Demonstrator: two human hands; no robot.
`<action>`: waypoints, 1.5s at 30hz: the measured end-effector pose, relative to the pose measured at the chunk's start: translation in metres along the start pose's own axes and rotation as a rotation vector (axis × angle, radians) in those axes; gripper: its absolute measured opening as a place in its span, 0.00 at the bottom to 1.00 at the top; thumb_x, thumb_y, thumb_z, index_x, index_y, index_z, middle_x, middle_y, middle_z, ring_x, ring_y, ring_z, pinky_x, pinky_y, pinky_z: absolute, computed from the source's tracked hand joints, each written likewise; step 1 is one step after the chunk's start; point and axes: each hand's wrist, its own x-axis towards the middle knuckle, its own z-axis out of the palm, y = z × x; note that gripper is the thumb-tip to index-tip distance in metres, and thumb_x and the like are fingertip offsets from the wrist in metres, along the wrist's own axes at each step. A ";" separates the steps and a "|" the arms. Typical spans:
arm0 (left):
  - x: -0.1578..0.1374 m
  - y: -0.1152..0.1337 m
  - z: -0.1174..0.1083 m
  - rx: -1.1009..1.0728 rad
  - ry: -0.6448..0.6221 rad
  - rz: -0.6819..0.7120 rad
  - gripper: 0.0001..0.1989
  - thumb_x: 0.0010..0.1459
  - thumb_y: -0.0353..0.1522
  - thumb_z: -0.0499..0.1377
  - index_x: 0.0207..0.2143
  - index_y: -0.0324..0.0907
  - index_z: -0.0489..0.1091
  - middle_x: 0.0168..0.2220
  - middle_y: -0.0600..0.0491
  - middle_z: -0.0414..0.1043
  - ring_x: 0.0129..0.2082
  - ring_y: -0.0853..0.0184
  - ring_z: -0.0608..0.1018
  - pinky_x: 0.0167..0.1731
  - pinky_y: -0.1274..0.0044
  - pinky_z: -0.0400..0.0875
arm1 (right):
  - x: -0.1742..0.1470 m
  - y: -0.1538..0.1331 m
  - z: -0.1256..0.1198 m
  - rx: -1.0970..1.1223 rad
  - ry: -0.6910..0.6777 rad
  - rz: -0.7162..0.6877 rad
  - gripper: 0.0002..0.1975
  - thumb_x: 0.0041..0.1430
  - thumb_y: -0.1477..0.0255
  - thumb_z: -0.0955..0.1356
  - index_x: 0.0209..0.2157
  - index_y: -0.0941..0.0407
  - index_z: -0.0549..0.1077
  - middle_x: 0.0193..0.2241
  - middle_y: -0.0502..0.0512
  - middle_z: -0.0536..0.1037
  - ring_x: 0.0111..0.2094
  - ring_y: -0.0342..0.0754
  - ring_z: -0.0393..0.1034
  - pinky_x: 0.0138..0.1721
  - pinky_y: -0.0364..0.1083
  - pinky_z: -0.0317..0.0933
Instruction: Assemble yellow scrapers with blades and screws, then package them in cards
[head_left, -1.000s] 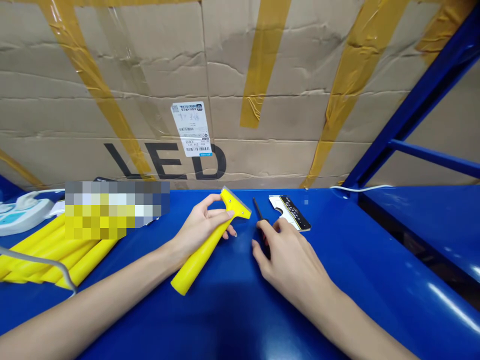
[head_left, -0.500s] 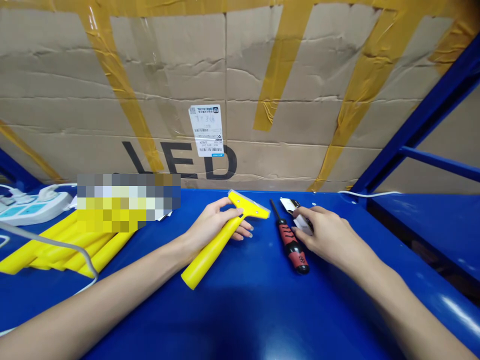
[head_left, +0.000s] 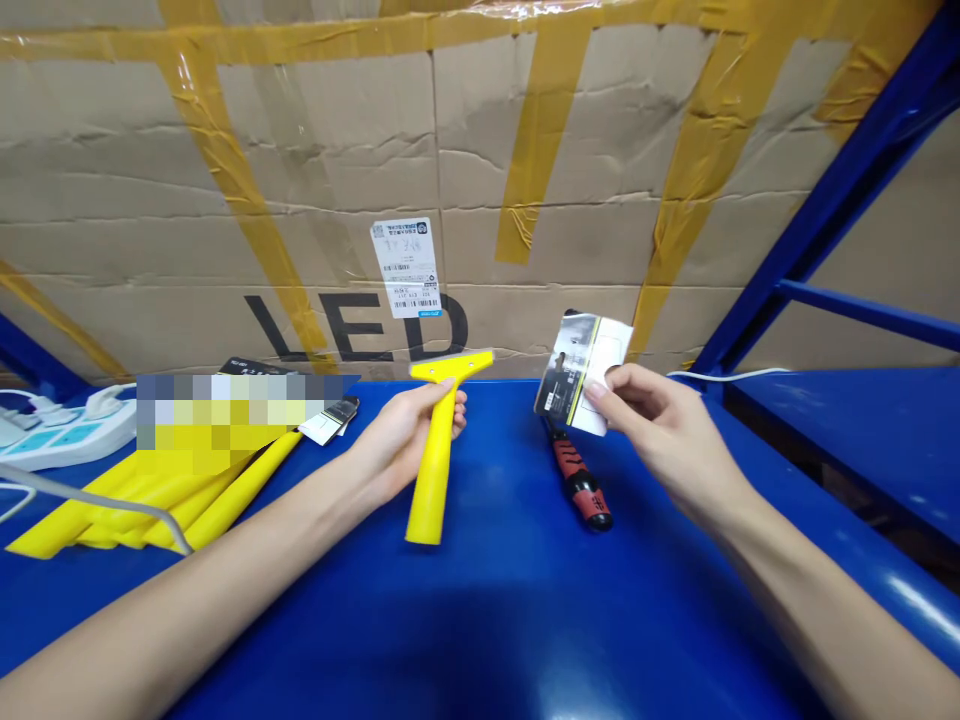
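Observation:
My left hand [head_left: 409,430] is closed around the neck of a yellow scraper [head_left: 431,470], its wide head pointing away from me and its handle towards me. Between thumb and fingers, my right hand [head_left: 660,410] pinches a black-and-white printed packaging card [head_left: 581,370], raised above the table. Below the card lies a screwdriver [head_left: 581,485] with a red and black handle; its shaft is mostly hidden behind the card.
On the left lies a pile of yellow scrapers [head_left: 157,490], partly blurred out, with printed cards [head_left: 330,420] beside it. A white power strip [head_left: 75,430] and a grey cable [head_left: 97,500] are at far left. A taped cardboard box [head_left: 360,150] stands behind the blue table [head_left: 480,620].
My right hand has lifted the card off the table, and its printed face now shows. The scraper in my left hand has shifted left and turned more upright in view.

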 end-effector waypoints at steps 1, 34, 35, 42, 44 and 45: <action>0.000 0.001 0.001 -0.040 -0.008 0.054 0.04 0.63 0.22 0.57 0.36 0.32 0.73 0.30 0.50 0.72 0.26 0.73 0.74 0.29 0.82 0.74 | -0.001 -0.001 0.003 0.074 -0.058 0.013 0.18 0.61 0.56 0.71 0.26 0.54 0.70 0.26 0.50 0.70 0.28 0.45 0.64 0.31 0.44 0.57; -0.004 0.009 0.014 -0.346 0.007 0.292 0.05 0.67 0.22 0.54 0.37 0.38 0.65 0.51 0.32 0.76 0.55 0.56 0.79 0.50 0.74 0.79 | -0.028 -0.012 0.043 0.156 -0.256 0.167 0.25 0.61 0.50 0.68 0.23 0.58 0.71 0.21 0.47 0.64 0.19 0.37 0.49 0.18 0.41 0.42; -0.004 0.009 0.014 -0.348 0.012 0.296 0.06 0.67 0.22 0.54 0.36 0.38 0.65 0.51 0.33 0.76 0.55 0.56 0.79 0.50 0.74 0.79 | -0.028 -0.013 0.042 0.150 -0.266 0.157 0.25 0.61 0.50 0.68 0.23 0.58 0.72 0.22 0.47 0.65 0.18 0.37 0.50 0.17 0.41 0.43; -0.005 0.009 0.015 -0.347 0.023 0.275 0.04 0.67 0.22 0.53 0.38 0.37 0.65 0.53 0.29 0.74 0.54 0.57 0.80 0.50 0.76 0.78 | -0.024 -0.012 0.039 0.291 -0.080 0.249 0.25 0.39 0.60 0.82 0.28 0.55 0.66 0.31 0.50 0.78 0.27 0.44 0.74 0.28 0.42 0.66; -0.005 0.008 0.016 -0.346 0.026 0.275 0.04 0.67 0.22 0.53 0.38 0.37 0.65 0.53 0.28 0.74 0.53 0.57 0.80 0.51 0.75 0.78 | -0.023 -0.011 0.039 0.332 -0.040 0.333 0.33 0.32 0.65 0.84 0.36 0.52 0.64 0.34 0.49 0.80 0.28 0.46 0.77 0.31 0.44 0.70; -0.005 0.008 0.016 -0.346 0.026 0.273 0.05 0.67 0.22 0.53 0.38 0.37 0.65 0.53 0.29 0.74 0.53 0.57 0.81 0.50 0.75 0.78 | -0.023 -0.011 0.039 0.347 -0.056 0.377 0.38 0.32 0.66 0.84 0.42 0.50 0.64 0.35 0.48 0.81 0.28 0.47 0.78 0.31 0.45 0.72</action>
